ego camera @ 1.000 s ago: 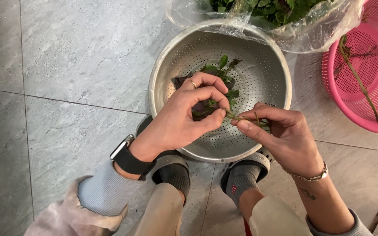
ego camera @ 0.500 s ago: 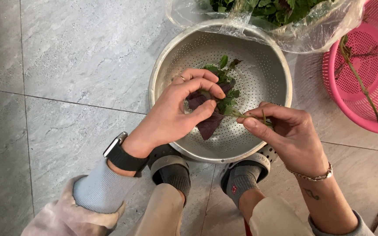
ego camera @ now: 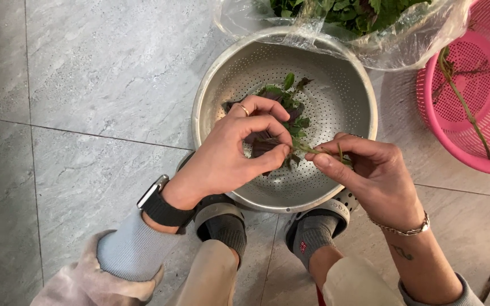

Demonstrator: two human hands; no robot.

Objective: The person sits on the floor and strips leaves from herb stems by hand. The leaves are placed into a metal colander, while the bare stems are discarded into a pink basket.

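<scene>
- The green stem (ego camera: 312,149) lies almost level above the metal colander (ego camera: 336,85); its long axis goes left to right.
- The left hand (ego camera: 231,156) pinches the dark leaf (ego camera: 263,147) at the stem's left end.
- The right hand (ego camera: 370,170) has its fingers closed on the stem's right end.

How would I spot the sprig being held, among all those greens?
Find the round metal colander on the grey tiled floor. Above its middle, the left hand and right hand meet, pinching a thin green sprig between their fingertips. Unlike the loose leaves below, it is lifted clear and spans both hands.
</scene>
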